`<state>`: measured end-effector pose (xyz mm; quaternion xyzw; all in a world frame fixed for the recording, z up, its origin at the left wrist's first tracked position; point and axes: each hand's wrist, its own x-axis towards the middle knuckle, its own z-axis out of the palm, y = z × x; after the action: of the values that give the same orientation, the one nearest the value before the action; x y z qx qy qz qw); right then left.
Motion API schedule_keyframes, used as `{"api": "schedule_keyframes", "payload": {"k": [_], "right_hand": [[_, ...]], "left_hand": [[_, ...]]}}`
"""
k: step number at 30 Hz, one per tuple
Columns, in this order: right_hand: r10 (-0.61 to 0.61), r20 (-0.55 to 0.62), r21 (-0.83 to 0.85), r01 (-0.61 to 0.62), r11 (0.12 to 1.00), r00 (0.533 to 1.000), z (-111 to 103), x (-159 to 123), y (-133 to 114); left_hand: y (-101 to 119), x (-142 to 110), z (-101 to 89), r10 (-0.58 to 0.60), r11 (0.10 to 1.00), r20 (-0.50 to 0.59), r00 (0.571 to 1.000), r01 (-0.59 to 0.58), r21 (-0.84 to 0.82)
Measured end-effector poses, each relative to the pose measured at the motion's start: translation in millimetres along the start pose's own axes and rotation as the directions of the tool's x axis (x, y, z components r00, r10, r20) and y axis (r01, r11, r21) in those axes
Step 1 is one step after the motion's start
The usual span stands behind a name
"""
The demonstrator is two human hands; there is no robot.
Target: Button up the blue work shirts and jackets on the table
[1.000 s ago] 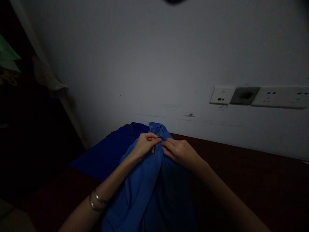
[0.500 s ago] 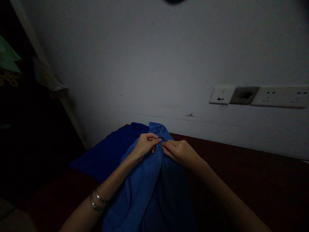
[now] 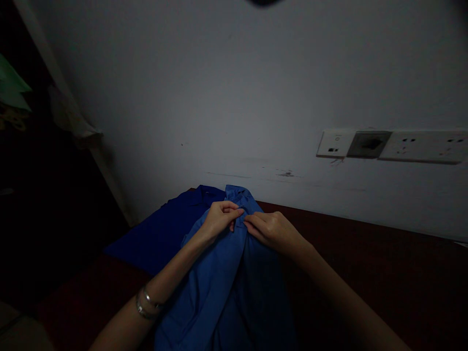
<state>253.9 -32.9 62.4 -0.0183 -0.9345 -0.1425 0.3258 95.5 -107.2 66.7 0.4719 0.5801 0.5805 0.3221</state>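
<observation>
Where left hand (image 3: 222, 218) and right hand (image 3: 268, 227) pinch its far end, lighter blue garment (image 3: 215, 278) draped nearward, darker blue garment (image 3: 164, 229) to the left.

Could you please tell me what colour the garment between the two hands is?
The garment is medium blue, showing best in the head view.

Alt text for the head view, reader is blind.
The left hand and right hand pinch a light blue garment near its far end. A darker blue garment lies left of it on a dark red surface; wall sockets sit at right.
</observation>
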Motion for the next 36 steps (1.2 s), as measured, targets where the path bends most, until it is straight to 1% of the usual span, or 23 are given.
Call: {"api": "schedule_keyframes", "payload": {"k": [4,8,13,18,21,25,29,31,36], "right_hand": [[-0.016,-0.034,-0.053,0.015,0.998,0.999,2.2,0.3,0.2],[-0.038,-0.067,-0.085,0.033,0.996,0.997,3.9,-0.9,2.4],[-0.019,-0.034,0.004,0.019,1.000,0.999,-0.7,-1.7,3.6],[-0.021,-0.031,0.063,0.023,0.998,0.999,-5.3,-0.3,2.3],[-0.019,-0.029,0.039,0.020,0.999,0.999,-5.8,0.1,1.3],[-0.036,-0.036,-0.043,0.034,0.998,0.999,-4.8,0.8,-0.2],[-0.044,-0.101,-0.104,0.034,0.994,0.994,-2.7,1.4,-0.6],[-0.043,-0.117,-0.107,0.031,0.994,0.992,-2.1,1.4,-0.7],[-0.017,-0.084,-0.072,0.011,0.997,0.996,-0.7,1.2,-1.4]], "left_hand": [[-0.4,0.2,0.8,-0.004,1.000,-0.008,1.000,0.004,-0.008],[1.1,-3.3,4.1,-0.014,1.000,0.022,1.000,0.014,-0.004],[3.6,-7.4,6.2,-0.004,0.999,0.031,1.000,0.005,-0.031],[2.4,-5.1,3.4,0.010,0.998,0.002,1.000,-0.009,-0.055],[2.2,-4.9,3.0,-0.001,0.997,-0.006,1.000,0.001,-0.075],[4.0,-6.6,4.4,-0.015,0.995,-0.005,1.000,0.014,-0.104],[5.2,-7.1,5.1,-0.006,0.994,0.002,1.000,0.006,-0.112],[4.9,-6.4,4.6,-0.002,0.994,0.004,1.000,0.002,-0.111],[4.6,-4.8,3.1,0.000,0.996,0.022,1.000,0.002,-0.088]]}}
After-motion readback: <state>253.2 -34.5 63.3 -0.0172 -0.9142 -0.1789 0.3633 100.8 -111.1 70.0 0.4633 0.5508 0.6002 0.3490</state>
